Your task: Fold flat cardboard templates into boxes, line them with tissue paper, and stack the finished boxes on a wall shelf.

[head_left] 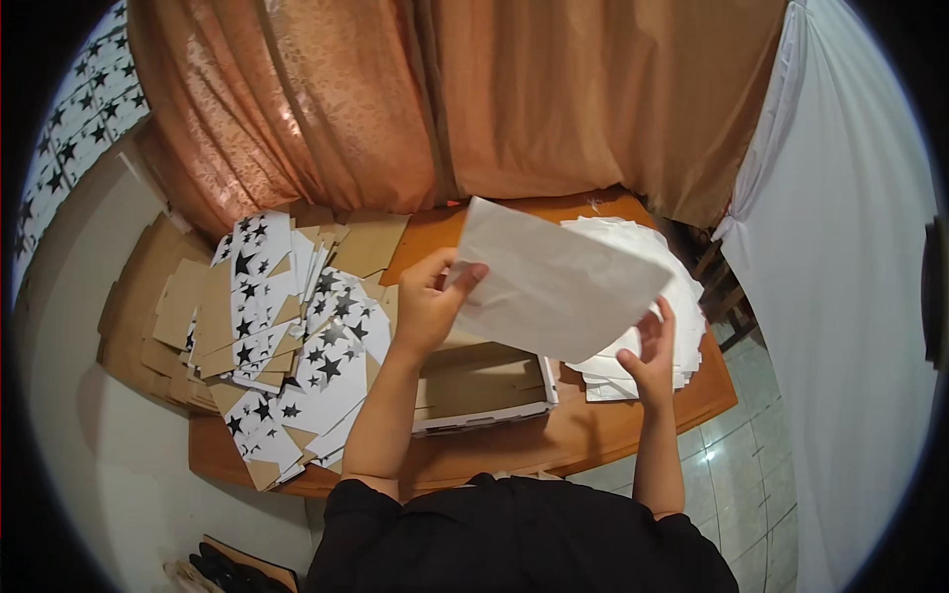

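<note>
My left hand pinches the left edge of a white paper sheet, thumb on top. The sheet is tilted above an open cardboard box, brown inside with a white rim. My right hand is at the sheet's right corner, its thumb and fingers curved and spread apart. Whether a fingertip touches the corner I cannot tell. Beside and partly behind that hand lies a fanned stack of white sheets. The raised sheet hides the far part of the box.
A large heap of flat cardboard pieces, many printed with black stars, covers the left of the wooden table. Brown curtains hang behind the table, and a white cloth hangs at the right. Dark objects lie at the lower left.
</note>
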Demonstrator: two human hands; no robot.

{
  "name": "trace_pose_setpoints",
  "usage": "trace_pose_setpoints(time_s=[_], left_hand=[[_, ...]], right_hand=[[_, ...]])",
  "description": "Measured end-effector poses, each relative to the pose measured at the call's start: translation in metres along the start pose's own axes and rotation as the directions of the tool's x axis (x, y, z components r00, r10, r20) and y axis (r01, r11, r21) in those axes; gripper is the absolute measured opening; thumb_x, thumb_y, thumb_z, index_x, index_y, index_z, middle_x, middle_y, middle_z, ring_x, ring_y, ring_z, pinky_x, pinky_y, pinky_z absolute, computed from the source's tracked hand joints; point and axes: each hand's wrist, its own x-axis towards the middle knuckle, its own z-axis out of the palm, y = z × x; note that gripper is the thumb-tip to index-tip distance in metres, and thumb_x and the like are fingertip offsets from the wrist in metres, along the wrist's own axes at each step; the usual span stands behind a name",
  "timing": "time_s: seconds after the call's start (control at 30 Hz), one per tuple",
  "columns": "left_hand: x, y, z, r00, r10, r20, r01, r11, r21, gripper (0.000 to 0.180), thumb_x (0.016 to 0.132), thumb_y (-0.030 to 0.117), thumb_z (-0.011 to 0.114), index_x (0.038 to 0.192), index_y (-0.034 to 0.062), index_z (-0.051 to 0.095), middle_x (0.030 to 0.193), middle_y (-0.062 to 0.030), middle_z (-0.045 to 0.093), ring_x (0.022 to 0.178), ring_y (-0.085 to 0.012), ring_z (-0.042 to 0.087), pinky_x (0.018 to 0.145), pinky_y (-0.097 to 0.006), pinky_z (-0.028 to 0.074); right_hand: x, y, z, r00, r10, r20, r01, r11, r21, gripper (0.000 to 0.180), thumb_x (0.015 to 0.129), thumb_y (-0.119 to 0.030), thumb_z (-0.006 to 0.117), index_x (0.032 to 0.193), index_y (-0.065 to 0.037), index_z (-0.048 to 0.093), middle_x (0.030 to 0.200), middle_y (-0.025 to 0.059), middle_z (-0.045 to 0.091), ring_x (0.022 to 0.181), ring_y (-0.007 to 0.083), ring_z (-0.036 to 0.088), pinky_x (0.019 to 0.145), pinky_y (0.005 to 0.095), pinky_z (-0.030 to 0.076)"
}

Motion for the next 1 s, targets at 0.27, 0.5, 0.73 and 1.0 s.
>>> trace_pose_setpoints(time_s=[0.27,0.5,0.73,1.0], left_hand=[[-0.016,0.016,-0.072,0.862,0.225,-0.455,-0.149,0.969,0.197,0.019,0.086,0.018,0.065,0.087,-0.0008,0.060,0.079,-0.0003,0.058,0.072,-0.0044,0.049,0.066,-0.020,0.041],[-0.050,-0.064,-0.113,0.788,0.128,-0.602,0.017,0.973,0.229,0.023,0.087,0.022,0.063,0.080,0.0006,0.056,0.073,0.0002,0.053,0.069,-0.0077,0.044,0.067,-0.022,0.037],[-0.060,-0.133,-0.078,0.825,-0.060,-0.562,0.199,0.962,0.189,0.025,0.087,0.025,0.063,0.083,0.0008,0.058,0.077,0.0005,0.056,0.071,-0.0078,0.046,0.068,-0.022,0.038],[-0.051,-0.190,-0.065,0.868,0.072,-0.491,0.313,0.689,0.653,0.031,0.081,0.034,0.065,0.091,0.0042,0.062,0.101,-0.0061,0.058,0.098,-0.0223,0.048,0.087,-0.044,0.026]], right_hand=[[0.010,0.019,0.063,0.835,0.313,0.453,-0.359,0.933,0.016,0.035,0.080,-0.007,0.066,0.112,0.001,0.053,0.089,0.0046,0.063,0.084,0.0101,0.057,0.074,0.0254,0.045],[0.000,0.044,0.088,0.836,0.399,0.378,-0.446,0.894,0.041,0.034,0.085,-0.017,0.061,0.114,0.000,0.053,0.091,0.0045,0.061,0.083,0.0102,0.054,0.077,0.0242,0.042],[-0.026,0.088,0.080,0.651,0.588,0.479,-0.602,0.785,-0.146,0.034,0.084,-0.030,0.063,0.103,-0.001,0.061,0.091,0.0035,0.062,0.089,0.0087,0.052,0.080,0.0232,0.040],[-0.045,0.128,0.071,0.948,0.310,0.068,-0.140,0.603,-0.785,0.028,0.074,-0.032,0.070,0.066,-0.009,0.057,0.102,0.0040,0.054,0.114,0.0249,0.039,0.097,0.0656,0.012]])
